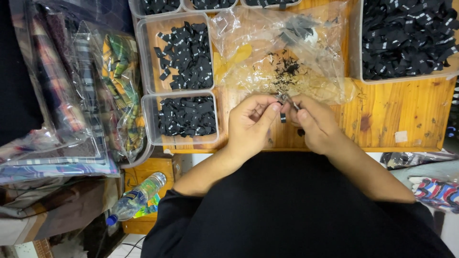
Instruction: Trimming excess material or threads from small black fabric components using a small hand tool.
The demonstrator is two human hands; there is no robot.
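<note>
Nearest, at the front edge of the orange-brown wooden worktop [406,114], the left hand [251,124] and the right hand [313,122] meet fingertip to fingertip. Between them they pinch a small black woven label [283,117] that hangs down just above the wood; the right hand also seems to hold a thin metal tool, though it is too small to be sure.

Just beyond the hands lies a crumpled clear plastic bag [287,52], glossy and wrinkled, dusted inside with black thread scraps.

At the worktop's left edge sits a clear rectangular plastic tray [153,138] of folded black labels with white marks; behind it stands a second such tray [143,48], and a larger one [356,71] fills the far right corner.

Off the left edge, soft patterned fabrics in clear sleeves [71,95] are stacked, with a clear plastic bottle with a blue cap [136,197] lying below.
</note>
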